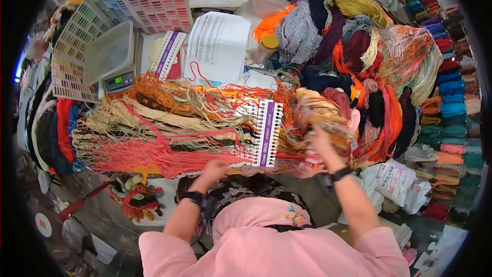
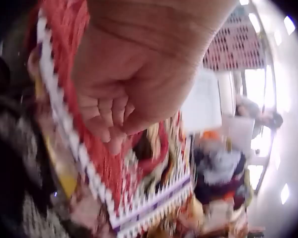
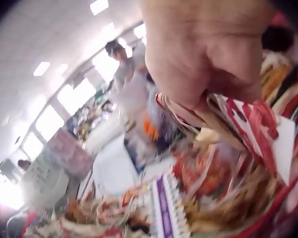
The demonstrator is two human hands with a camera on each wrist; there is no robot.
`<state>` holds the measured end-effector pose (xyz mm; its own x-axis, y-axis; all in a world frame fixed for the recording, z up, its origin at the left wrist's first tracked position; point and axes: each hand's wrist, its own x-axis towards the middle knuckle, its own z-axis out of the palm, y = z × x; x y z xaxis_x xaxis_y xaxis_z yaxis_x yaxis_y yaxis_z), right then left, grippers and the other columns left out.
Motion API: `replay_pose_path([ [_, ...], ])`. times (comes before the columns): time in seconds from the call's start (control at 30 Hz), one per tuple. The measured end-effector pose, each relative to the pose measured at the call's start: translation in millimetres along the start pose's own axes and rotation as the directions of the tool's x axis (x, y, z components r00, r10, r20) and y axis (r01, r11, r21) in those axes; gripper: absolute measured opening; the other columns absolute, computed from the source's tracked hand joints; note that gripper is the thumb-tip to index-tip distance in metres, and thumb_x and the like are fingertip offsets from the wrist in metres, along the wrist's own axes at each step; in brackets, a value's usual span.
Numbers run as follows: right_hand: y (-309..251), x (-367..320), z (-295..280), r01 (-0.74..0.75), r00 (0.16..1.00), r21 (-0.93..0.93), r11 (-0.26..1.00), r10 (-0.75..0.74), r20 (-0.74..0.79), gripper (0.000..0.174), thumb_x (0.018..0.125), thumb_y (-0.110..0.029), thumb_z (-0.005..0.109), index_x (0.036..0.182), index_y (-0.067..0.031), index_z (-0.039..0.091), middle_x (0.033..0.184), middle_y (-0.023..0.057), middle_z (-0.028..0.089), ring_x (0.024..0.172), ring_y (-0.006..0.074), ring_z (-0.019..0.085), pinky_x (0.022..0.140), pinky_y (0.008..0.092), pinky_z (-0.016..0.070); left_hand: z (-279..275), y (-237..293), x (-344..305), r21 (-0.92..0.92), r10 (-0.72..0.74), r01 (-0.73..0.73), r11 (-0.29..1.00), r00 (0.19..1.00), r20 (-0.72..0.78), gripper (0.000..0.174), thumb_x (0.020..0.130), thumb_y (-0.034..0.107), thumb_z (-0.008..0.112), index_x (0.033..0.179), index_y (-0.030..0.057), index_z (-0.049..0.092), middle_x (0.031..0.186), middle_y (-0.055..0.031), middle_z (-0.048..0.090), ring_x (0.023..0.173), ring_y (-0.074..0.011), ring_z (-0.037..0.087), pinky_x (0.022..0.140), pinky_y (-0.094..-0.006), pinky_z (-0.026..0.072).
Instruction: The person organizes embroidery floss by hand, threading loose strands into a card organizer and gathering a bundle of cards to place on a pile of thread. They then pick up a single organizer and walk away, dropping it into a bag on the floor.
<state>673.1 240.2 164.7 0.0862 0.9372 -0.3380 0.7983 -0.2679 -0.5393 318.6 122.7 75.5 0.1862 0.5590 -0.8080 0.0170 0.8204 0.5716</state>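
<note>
In the head view my left hand [image 1: 218, 170] hangs at the table's front edge, beside coral-red threads [image 1: 169, 156]. Its fingers are loosely curled near the thumb, with nothing visible held, in the left wrist view [image 2: 134, 84]. My right hand [image 1: 323, 146] grips a bundle of mixed brown, cream and red threads [image 1: 320, 110], right of a white slotted strip with a purple band [image 1: 266, 133]. The right wrist view shows red-and-white strands [image 3: 243, 119] and a white card [image 3: 284, 148] under that hand [image 3: 203, 64]; its fingertips are hidden. Many threads run through the strip's slots.
Colour charts [image 1: 159, 7], a clear tray on a scale [image 1: 110, 54], a printed sheet [image 1: 215, 46] and a lidded jar [image 1: 266, 47] stand behind the threads. Skeins [image 1: 302, 28] pile up at the back right. Plastic bags [image 1: 394, 179] lie beyond the right edge.
</note>
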Motion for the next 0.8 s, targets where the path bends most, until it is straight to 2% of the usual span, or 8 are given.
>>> replay_pose_path([
  [0.1,-47.7,5.4,60.9,0.082,0.992,-0.186,0.979,-0.062,0.114,0.044,0.072,-0.016,0.05,0.114,-0.0033,0.042,0.077,0.0239,0.056,0.074,0.0403,0.054,0.065,0.0426,0.043,80.3,-39.5,46.8,0.177,0.274,-0.281,0.943,0.96,0.066,0.015,0.076,0.007,0.051,0.087,-0.0032,0.056,0.077,-0.0085,0.06,0.062,-0.0137,0.056,0.052,-0.0236,0.0423],
  [0.3,-51.4,12.1,89.4,0.112,0.961,-0.188,0.976,-0.058,0.271,0.059,0.067,-0.011,0.051,0.12,0.0035,0.03,0.09,0.0289,0.053,0.088,0.0404,0.051,0.076,0.0416,0.0414,135.7,-47.9,76.5,-0.122,0.118,-0.154,0.981,0.957,-0.264,0.024,0.066,0.01,0.058,0.086,-0.0021,0.055,0.078,-0.0142,0.06,0.075,-0.0279,0.057,0.068,-0.0347,0.0442],
  [0.43,-31.1,11.1,87.0,0.201,0.95,-0.028,0.979,-0.188,0.249,0.071,0.063,-0.011,0.059,0.122,0.0061,0.024,0.106,0.0289,0.047,0.099,0.0391,0.046,0.084,0.0395,0.0384,127.9,-39.1,64.2,0.259,0.243,-0.102,0.961,0.76,-0.602,0.03,0.064,0.01,0.059,0.09,-0.0032,0.054,0.084,-0.0168,0.059,0.078,-0.031,0.056,0.071,-0.0367,0.0436],
  [0.47,-22.6,12.3,89.7,0.16,0.959,0.006,0.987,-0.157,0.234,0.078,0.061,-0.013,0.062,0.124,0.0062,0.021,0.11,0.028,0.043,0.102,0.038,0.044,0.086,0.0384,0.0368,126.2,-50.1,71.2,0.296,0.236,-0.063,0.953,0.765,-0.599,0.029,0.065,0.01,0.059,0.09,-0.0037,0.055,0.081,-0.0166,0.059,0.074,-0.03,0.057,0.069,-0.0346,0.0444],
  [0.57,-12.1,14.9,94.9,0.059,0.969,0.137,0.989,-0.089,0.229,0.094,0.056,-0.016,0.071,0.127,0.0058,0.014,0.12,0.0246,0.036,0.11,0.0338,0.039,0.092,0.0347,0.0323,129.2,-64.4,78.9,-0.201,0.094,-0.18,0.963,0.923,-0.374,0.031,0.066,0.011,0.06,0.092,-0.0048,0.054,0.081,-0.0154,0.059,0.069,-0.0263,0.057,0.063,-0.0331,0.0444],
  [0.6,-18.7,12.7,91.3,0.031,0.966,0.195,0.98,-0.08,0.248,0.097,0.055,-0.017,0.072,0.128,0.0051,0.012,0.121,0.023,0.036,0.111,0.0317,0.038,0.093,0.0334,0.0312,130.3,-49.9,68.4,-0.226,0.124,-0.194,0.955,0.948,-0.292,0.024,0.072,0.005,0.055,0.094,-0.0046,0.051,0.074,-0.0041,0.053,0.06,-0.0115,0.052,0.051,-0.0242,0.0407],
  [0.7,-11.1,12.8,92.1,0.041,0.948,0.205,0.978,-0.103,0.301,0.106,0.054,-0.027,0.075,0.129,0.0052,0.008,0.127,0.024,0.028,0.119,0.0322,0.027,0.098,0.035,0.0241,134.0,5.1,27.3,-0.407,0.148,-0.177,0.896,0.984,-0.104,0.028,0.071,0.004,0.057,0.097,-0.0048,0.05,0.073,-0.0038,0.053,0.058,-0.0109,0.05,0.05,-0.0241,0.04],
  [0.8,-15.1,8.9,81.5,0.032,0.916,0.087,0.996,-0.064,0.396,0.103,0.059,-0.039,0.072,0.13,0.0051,0.011,0.131,0.0262,0.018,0.123,0.0353,0.016,0.1,0.039,0.0176,148.4,9.7,34.7,-0.121,0.367,-0.376,0.919,0.926,-0.093,0.025,0.071,0.004,0.057,0.093,-0.001,0.048,0.072,-0.0096,0.055,0.061,-0.018,0.052,0.055,-0.0287,0.0416],
])
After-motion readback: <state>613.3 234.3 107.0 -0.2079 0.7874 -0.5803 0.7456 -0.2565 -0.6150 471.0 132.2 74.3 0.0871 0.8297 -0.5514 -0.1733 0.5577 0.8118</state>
